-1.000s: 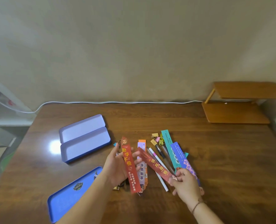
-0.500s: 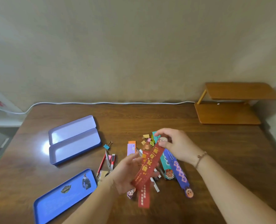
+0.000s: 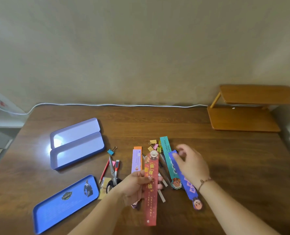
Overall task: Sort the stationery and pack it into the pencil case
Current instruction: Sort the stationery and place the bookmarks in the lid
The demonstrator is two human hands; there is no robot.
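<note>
Head view: left hand (image 3: pixel 135 187) pinches red bookmark (image 3: pixel 151 189); right hand (image 3: pixel 191 162), fingers loosely spread, rests on blue bookmark (image 3: pixel 183 177).

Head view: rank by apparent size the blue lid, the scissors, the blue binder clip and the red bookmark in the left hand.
1. blue lid
2. red bookmark, though it is held nearer the camera, so this spot is unsure
3. scissors
4. blue binder clip
</note>
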